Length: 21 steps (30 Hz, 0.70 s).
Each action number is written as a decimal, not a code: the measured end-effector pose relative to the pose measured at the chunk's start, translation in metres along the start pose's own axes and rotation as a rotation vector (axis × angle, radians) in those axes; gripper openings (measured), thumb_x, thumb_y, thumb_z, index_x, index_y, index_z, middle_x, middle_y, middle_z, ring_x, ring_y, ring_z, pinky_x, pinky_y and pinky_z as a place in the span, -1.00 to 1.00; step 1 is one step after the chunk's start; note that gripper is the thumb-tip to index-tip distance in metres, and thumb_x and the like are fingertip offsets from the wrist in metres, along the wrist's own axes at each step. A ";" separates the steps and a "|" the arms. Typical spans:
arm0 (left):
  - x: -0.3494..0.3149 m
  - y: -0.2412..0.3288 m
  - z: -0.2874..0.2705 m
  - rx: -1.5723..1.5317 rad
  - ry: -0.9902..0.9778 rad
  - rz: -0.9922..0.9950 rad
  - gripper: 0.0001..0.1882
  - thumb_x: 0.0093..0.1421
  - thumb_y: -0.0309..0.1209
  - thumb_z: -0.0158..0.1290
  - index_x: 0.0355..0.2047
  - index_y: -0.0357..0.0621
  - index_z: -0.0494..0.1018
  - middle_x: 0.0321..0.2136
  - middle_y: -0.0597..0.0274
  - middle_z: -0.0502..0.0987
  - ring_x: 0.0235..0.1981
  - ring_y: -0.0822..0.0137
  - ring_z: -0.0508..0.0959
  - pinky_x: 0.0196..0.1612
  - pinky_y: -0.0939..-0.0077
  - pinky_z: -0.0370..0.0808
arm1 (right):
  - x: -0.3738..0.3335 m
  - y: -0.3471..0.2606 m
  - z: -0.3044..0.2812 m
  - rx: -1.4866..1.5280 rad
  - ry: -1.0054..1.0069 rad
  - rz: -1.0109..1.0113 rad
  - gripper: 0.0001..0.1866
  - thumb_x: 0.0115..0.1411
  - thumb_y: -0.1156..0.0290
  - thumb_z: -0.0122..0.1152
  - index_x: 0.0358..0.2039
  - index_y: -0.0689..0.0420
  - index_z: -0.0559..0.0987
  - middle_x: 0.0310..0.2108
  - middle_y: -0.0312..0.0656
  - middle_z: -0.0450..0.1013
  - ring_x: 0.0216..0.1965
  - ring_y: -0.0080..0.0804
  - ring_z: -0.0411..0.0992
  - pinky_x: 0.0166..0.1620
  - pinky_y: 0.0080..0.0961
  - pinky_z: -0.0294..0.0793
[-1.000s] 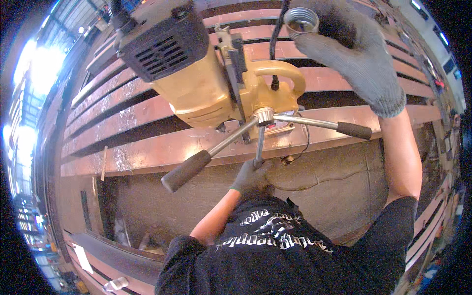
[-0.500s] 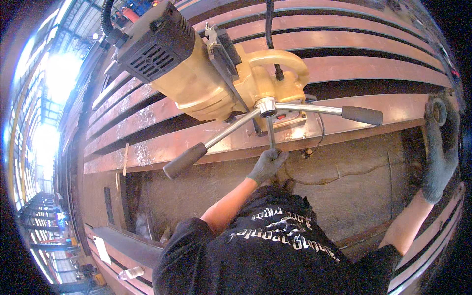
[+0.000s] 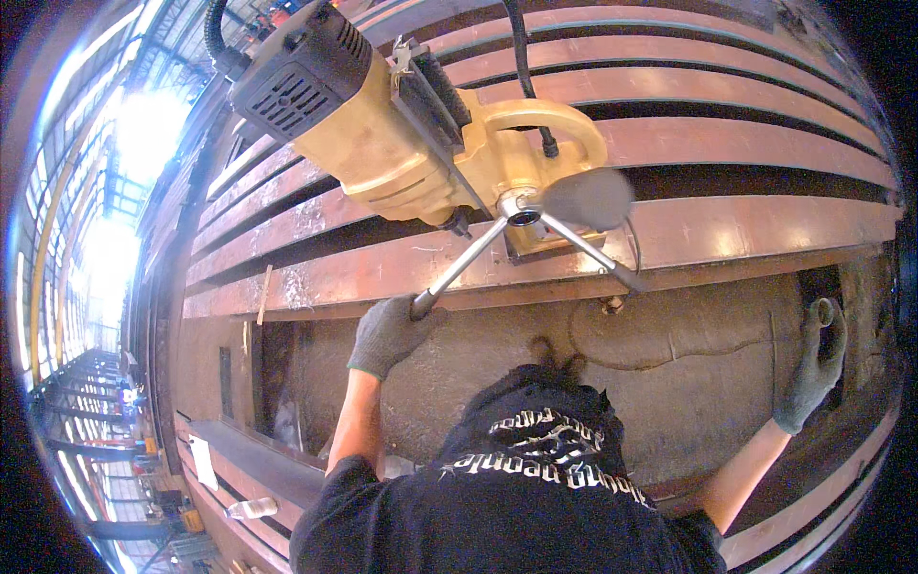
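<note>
We are apparently turning the handle (image 3: 466,258) clamped in our left fingers (image 3: 392,325), drill (image 3: 368,148) beyond them, right fingers (image 3: 830,356) gripping a cylindrical piece (image 3: 824,311), further turning likely needing firm hold.

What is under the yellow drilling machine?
Reddish-brown steel beams lie under the yellow drilling machine; the spot it stands on is covered and cannot be seen.

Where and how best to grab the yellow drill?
Take the drill by its arched handle, probably from the right: its open loop suits a wrapped grip, the motor bulks on the left, and levers spread on the near side.
</note>
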State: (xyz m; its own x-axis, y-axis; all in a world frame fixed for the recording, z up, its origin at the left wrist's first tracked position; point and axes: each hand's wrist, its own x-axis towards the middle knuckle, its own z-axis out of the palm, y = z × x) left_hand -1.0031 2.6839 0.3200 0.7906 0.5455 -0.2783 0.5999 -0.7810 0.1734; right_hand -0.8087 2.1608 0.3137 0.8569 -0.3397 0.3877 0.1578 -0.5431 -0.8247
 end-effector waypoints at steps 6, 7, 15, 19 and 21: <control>-0.029 0.006 -0.056 -0.030 0.166 0.042 -0.46 0.13 0.12 0.28 -0.44 -0.18 0.55 -0.57 -0.11 0.54 -0.46 -0.16 0.60 -0.37 0.07 0.44 | 0.001 0.017 0.010 0.043 -0.055 0.025 -0.57 0.36 0.35 0.29 0.18 0.26 0.56 0.15 -0.14 0.53 0.16 -0.38 0.44 0.27 -0.40 0.37; -0.030 0.004 -0.053 -0.062 0.170 0.033 -0.46 0.14 0.12 0.28 -0.45 -0.18 0.55 -0.57 -0.12 0.54 -0.46 -0.16 0.60 -0.37 0.07 0.45 | 0.001 0.021 0.012 0.065 -0.059 0.020 -0.58 0.36 0.35 0.29 0.17 0.25 0.56 0.15 -0.15 0.53 0.16 -0.39 0.44 0.27 -0.40 0.37; -0.028 0.006 -0.042 -0.181 0.258 0.018 -0.51 0.17 0.05 0.27 -0.40 -0.21 0.60 -0.60 -0.11 0.52 -0.51 -0.12 0.59 -0.41 0.14 0.45 | 0.032 -0.034 0.036 0.034 -0.147 -0.158 -0.60 0.31 0.45 0.33 0.14 0.26 0.56 0.01 -0.16 0.56 0.04 -0.43 0.47 0.21 -0.41 0.45; -0.028 -0.001 -0.034 -0.260 0.253 0.019 -0.52 0.19 0.03 0.26 -0.36 -0.23 0.61 -0.59 -0.10 0.54 -0.53 -0.02 0.60 -0.40 0.19 0.46 | 0.038 -0.079 0.060 0.198 -0.196 -0.246 -0.60 0.31 0.45 0.33 0.14 0.26 0.56 0.04 -0.15 0.57 0.07 -0.43 0.48 0.22 -0.40 0.44; -0.026 -0.003 -0.026 -0.315 0.224 -0.001 -0.54 0.21 -0.01 0.27 -0.30 -0.25 0.63 -0.57 -0.03 0.58 -0.54 0.11 0.60 -0.39 0.25 0.47 | 0.038 -0.082 0.067 0.255 -0.203 -0.220 -0.60 0.31 0.45 0.33 0.13 0.26 0.57 0.07 -0.15 0.56 0.10 -0.42 0.48 0.22 -0.41 0.44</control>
State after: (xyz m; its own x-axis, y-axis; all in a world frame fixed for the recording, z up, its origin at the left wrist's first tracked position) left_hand -1.0225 2.6799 0.3512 0.7760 0.6267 -0.0714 0.5818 -0.6675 0.4647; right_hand -0.7568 2.2435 0.3682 0.8647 -0.0635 0.4982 0.4435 -0.3688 -0.8168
